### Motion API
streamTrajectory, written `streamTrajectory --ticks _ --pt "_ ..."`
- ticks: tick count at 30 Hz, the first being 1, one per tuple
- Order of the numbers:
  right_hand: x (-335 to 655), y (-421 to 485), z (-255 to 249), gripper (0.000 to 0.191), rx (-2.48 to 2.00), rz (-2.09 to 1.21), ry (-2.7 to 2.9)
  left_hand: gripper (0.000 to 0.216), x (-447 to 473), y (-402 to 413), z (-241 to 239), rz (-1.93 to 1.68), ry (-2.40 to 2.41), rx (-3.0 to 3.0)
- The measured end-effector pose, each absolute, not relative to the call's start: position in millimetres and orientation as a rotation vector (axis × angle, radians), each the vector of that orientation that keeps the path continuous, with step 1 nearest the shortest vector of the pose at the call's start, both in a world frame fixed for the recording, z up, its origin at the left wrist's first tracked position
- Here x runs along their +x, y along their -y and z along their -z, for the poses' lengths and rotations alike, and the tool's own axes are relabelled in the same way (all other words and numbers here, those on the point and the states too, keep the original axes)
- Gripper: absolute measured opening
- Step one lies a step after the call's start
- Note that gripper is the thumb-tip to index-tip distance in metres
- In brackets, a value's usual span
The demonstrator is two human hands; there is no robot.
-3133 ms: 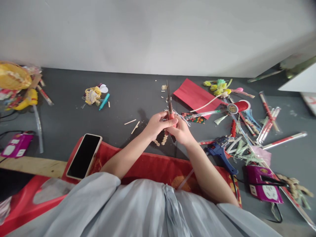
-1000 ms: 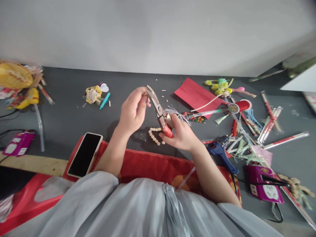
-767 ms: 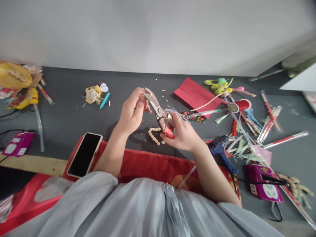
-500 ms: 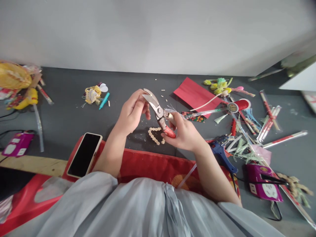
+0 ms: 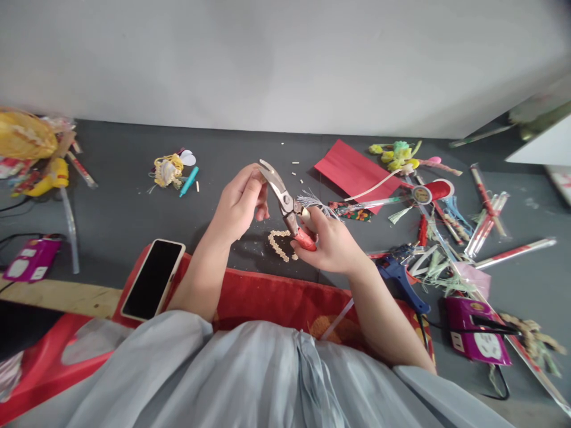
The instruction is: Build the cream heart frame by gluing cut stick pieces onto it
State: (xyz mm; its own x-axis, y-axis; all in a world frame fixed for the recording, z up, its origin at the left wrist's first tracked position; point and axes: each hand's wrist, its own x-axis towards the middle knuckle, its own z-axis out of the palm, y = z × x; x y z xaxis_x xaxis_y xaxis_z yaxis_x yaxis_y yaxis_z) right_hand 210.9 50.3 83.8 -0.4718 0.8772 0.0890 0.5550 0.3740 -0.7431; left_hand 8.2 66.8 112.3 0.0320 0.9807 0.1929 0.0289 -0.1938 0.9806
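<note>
Red-handled pruning shears [image 5: 286,204] are gripped in my right hand [image 5: 328,241], their blades pointing up and left, closed or nearly so. My left hand [image 5: 239,202] is beside the blade tips, thumb and fingers pinched together; whatever small thing may be between them is hidden. Beneath the shears, a pale beaded string [image 5: 277,245] lies on the dark table in an open, bent outline. A bunch of thin silvery strands [image 5: 314,199] shows just behind my right hand. Several tiny pale pieces [image 5: 295,163] are scattered on the table beyond the blades.
To the right lie red paper [image 5: 352,172], a red thread spool [image 5: 438,190], a blue glue gun [image 5: 401,276] and a purple power block [image 5: 475,330]. At left are a phone [image 5: 153,279], a teal marker [image 5: 189,181], yellow yarn [image 5: 168,170] and a yellow glue gun [image 5: 57,173].
The shears' blades have closed together, and their handles have drawn nearer in my right hand. My left hand stays at the blade tips.
</note>
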Motion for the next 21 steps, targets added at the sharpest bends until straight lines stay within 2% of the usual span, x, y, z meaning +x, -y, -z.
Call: streamTrajectory --ticks 9,13,18,21 --pt "206 -50 -83 0.035 -1.314 -0.915 2.123 0.046 12 -72 -107 -1.328 -1.119 1.227" --pt "201 -52 -77 0.037 -1.346 -0.976 2.009 0.056 16 -77 -97 -1.294 -1.118 1.213" --pt "202 -57 -62 0.033 -1.321 -1.178 1.770 0.071 34 -75 -81 -0.957 -1.121 1.271" --pt "203 -59 -55 0.027 -1.236 -1.299 1.642 0.063 47 -71 -80 -0.814 -1.052 1.251"
